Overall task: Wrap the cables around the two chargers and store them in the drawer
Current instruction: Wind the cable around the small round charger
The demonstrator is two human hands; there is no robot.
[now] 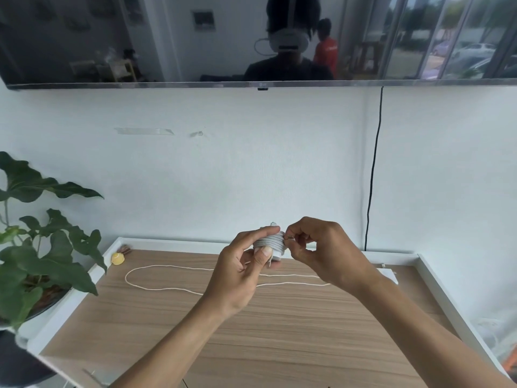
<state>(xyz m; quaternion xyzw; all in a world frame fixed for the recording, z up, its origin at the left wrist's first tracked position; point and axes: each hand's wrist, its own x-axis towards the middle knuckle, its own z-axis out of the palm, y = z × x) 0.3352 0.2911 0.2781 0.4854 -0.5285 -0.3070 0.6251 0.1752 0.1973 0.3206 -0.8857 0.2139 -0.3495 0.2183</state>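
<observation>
Both forearms rise from the near edge and meet above the middle of the worktop (pixel 251 331), where we find the first charger (pixel 275 252), a white block, held clear of the surface. Our left hand (pixel 240 273) has its fingers (pixel 264 254) clamped on this charger, thumb pressed over the grey cable (pixel 270 240) wound in tight turns around it. Our right hand (pixel 321 250), at 3 o'clock from the charger, pinches the cable's plug end (pixel 289 237) just beside the coil. A second cable (pixel 195 278), cream-coloured, lies loose in a long loop on the worktop beneath the hands. A white block (pixel 390 275) at 3 o'clock, partly hidden by the right wrist, is possibly the second charger. A leafy plant (pixel 42 247) stands at 9 o'clock.
</observation>
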